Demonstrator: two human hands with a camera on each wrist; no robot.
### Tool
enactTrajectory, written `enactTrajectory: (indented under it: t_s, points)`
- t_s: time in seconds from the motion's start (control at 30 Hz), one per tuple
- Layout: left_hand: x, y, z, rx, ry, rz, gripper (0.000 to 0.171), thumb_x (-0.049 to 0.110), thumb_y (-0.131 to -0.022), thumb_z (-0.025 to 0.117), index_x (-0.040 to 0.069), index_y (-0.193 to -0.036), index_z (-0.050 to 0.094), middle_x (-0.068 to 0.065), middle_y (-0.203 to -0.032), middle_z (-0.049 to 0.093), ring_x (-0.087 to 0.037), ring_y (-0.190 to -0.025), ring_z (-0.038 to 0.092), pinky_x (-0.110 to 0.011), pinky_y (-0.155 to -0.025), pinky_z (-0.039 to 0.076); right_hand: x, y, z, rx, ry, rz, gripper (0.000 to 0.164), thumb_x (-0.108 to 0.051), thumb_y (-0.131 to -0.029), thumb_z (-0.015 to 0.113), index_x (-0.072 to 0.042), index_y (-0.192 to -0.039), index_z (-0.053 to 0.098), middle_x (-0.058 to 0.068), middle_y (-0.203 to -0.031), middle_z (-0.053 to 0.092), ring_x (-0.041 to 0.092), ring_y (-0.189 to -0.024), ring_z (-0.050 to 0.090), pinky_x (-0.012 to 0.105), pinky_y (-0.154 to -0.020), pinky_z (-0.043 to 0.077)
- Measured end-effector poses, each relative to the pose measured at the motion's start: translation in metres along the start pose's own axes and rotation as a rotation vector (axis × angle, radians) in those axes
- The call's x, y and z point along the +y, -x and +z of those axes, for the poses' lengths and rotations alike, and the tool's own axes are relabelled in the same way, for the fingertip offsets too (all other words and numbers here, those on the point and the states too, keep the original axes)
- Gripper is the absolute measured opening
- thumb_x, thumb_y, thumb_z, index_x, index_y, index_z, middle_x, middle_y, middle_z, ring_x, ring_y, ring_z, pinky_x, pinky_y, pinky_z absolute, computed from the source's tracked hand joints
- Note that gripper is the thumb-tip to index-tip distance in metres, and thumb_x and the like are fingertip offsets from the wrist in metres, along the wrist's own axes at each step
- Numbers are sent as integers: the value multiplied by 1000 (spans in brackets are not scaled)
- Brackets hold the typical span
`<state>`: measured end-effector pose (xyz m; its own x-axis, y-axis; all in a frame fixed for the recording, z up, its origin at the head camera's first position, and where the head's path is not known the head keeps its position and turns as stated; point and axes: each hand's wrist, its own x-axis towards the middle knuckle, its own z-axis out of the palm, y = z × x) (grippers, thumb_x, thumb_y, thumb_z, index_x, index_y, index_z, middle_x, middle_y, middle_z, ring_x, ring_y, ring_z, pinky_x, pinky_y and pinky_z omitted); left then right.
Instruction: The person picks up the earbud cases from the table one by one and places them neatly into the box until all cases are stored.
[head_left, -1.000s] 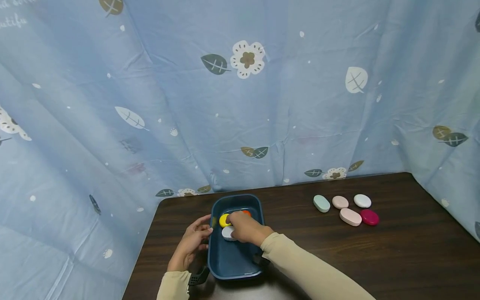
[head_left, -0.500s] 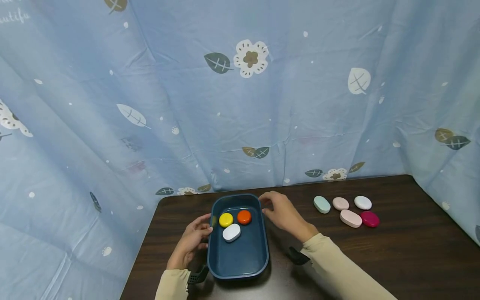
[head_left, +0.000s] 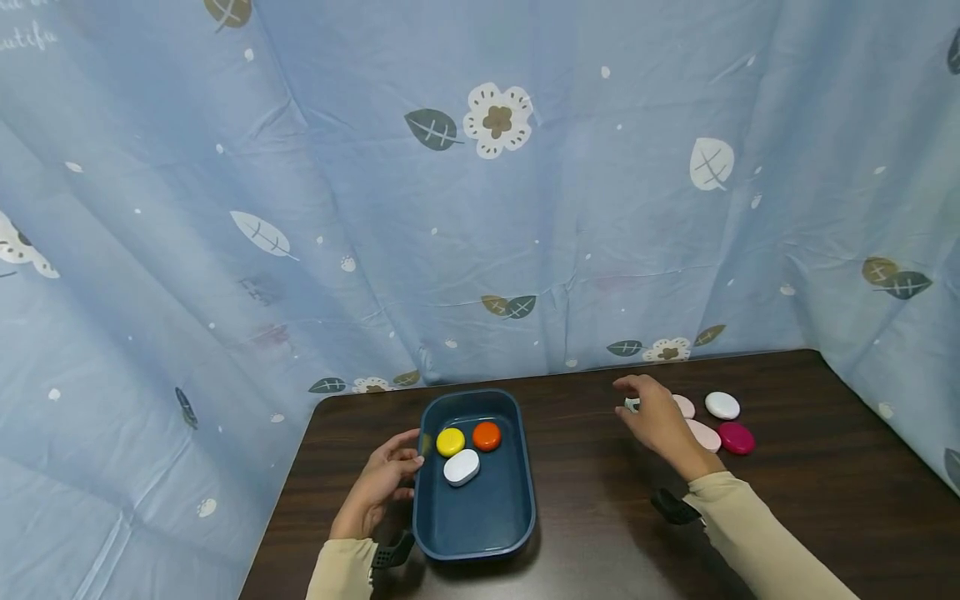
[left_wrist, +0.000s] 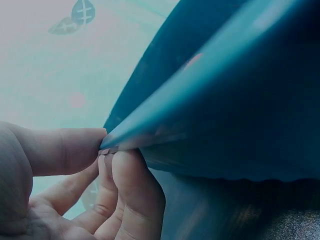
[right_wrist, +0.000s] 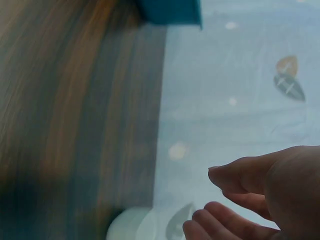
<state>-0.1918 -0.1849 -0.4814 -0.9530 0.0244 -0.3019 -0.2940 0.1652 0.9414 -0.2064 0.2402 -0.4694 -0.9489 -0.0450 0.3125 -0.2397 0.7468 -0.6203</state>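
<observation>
At the left of the table a dark blue tray (head_left: 475,525) holds a yellow round disc (head_left: 451,442), an orange-red round disc (head_left: 487,436) and a white oval block (head_left: 461,467). My left hand (head_left: 382,483) pinches its left rim, thumb above and fingers underneath in the left wrist view. To the right, my right hand (head_left: 660,421) hovers over a pale green oval block (head_left: 632,404), partly hiding it. In the right wrist view its fingers (right_wrist: 240,175) are loosely bent and hold nothing; the pale green block (right_wrist: 131,226) lies below them.
Beside the right hand lie a pale pink round piece (head_left: 684,407), a pale pink oval block (head_left: 705,435), a white round disc (head_left: 722,406) and a magenta disc (head_left: 737,438). A blue patterned curtain (head_left: 570,208) hangs behind the dark wooden table (head_left: 585,500).
My right hand has left the white oval block in the tray and moved right, past the tray's rim, to the pale green block. The left hand stays at the rim.
</observation>
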Motion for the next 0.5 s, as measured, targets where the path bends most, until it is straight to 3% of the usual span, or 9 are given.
enactTrajectory:
  t_s: [0.23, 0.5]
  points:
    - [1, 0, 0, -2, 5, 8, 50, 2, -102, 61, 2, -151, 52, -10, -105, 61, -23, -84, 62, -32, -60, 57, 25, 0, -3, 4, 89, 61, 44, 3, -87, 76, 15, -127, 63, 37, -121, 62, 54, -109, 64, 67, -89, 52]
    - [0, -1, 1, 15, 8, 7, 49, 0, -102, 60, 2, -150, 53, -10, -104, 60, -24, -83, 61, -32, -59, 56, 38, -2, 1, -34, 174, 77, 50, 3, -83, 80, 18, -127, 61, 40, -120, 61, 54, -108, 64, 68, -92, 52]
